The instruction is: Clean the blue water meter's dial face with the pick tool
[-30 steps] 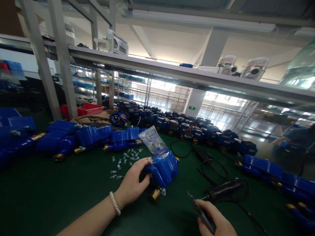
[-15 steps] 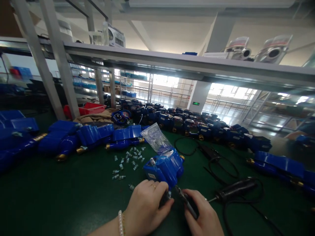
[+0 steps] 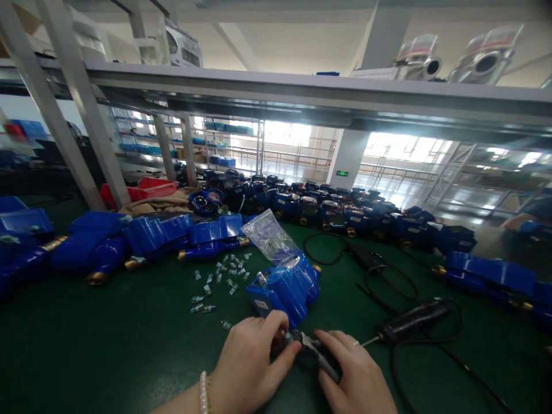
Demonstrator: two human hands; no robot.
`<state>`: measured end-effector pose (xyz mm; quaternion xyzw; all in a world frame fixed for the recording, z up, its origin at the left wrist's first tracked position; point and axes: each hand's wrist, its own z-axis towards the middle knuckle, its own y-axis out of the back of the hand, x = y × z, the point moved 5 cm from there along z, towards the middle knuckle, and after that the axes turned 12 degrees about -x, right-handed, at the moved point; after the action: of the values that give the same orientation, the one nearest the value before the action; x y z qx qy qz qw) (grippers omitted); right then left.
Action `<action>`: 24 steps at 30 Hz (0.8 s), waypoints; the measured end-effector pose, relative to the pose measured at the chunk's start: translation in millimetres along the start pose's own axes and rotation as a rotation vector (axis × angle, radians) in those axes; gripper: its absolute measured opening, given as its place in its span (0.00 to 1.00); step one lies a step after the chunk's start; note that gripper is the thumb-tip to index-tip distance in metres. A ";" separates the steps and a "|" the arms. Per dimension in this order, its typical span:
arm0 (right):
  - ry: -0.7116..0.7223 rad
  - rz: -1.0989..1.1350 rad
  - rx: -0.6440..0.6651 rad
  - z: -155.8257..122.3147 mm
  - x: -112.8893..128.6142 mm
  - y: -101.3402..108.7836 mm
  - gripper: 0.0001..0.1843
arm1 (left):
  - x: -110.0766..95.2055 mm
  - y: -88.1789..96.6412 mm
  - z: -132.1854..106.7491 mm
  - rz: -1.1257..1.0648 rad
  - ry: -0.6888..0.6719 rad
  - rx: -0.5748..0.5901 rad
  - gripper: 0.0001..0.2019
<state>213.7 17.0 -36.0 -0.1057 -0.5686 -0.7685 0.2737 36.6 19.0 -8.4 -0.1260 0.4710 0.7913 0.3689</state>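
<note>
A blue water meter (image 3: pixel 284 286) with brass ends lies on the green bench in front of me. My left hand (image 3: pixel 249 363) grips its near brass end, thumb and fingers closed around it. My right hand (image 3: pixel 353 374) holds dark pliers (image 3: pixel 317 353) whose tip meets the meter's near end between both hands. A clear plastic bag (image 3: pixel 269 236) lies against the meter's far side. Small silver parts (image 3: pixel 222 277) are scattered to the meter's left.
Rows of blue meters (image 3: pixel 146 236) line the left and back (image 3: pixel 336 213) of the bench. A black electric tool (image 3: pixel 409 321) with looping cable lies to the right. More blue meters (image 3: pixel 491 275) sit far right. A red bin (image 3: pixel 150 187) stands behind the left row.
My left hand slid from the meter's body to its near end. My right hand brought the pliers in from the right to that end. The view dropped slightly.
</note>
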 end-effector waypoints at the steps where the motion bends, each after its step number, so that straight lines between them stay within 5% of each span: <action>1: -0.008 0.000 0.023 0.6 0.5 -0.2 0.27 | -0.3 -0.3 -0.2 0.013 -0.011 -0.005 0.04; 10: -0.022 0.056 0.024 3.1 7.1 0.4 0.26 | -5.5 -3.5 -0.5 0.034 -0.090 -0.053 0.04; 24: -0.066 -0.081 0.107 9.2 11.3 -5.2 0.06 | -2.6 -6.5 -3.1 0.071 -0.158 -0.075 0.07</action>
<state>200.1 23.3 -31.9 -0.0932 -0.6215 -0.7434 0.2289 42.4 17.0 -12.8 -0.0600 0.4148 0.8284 0.3715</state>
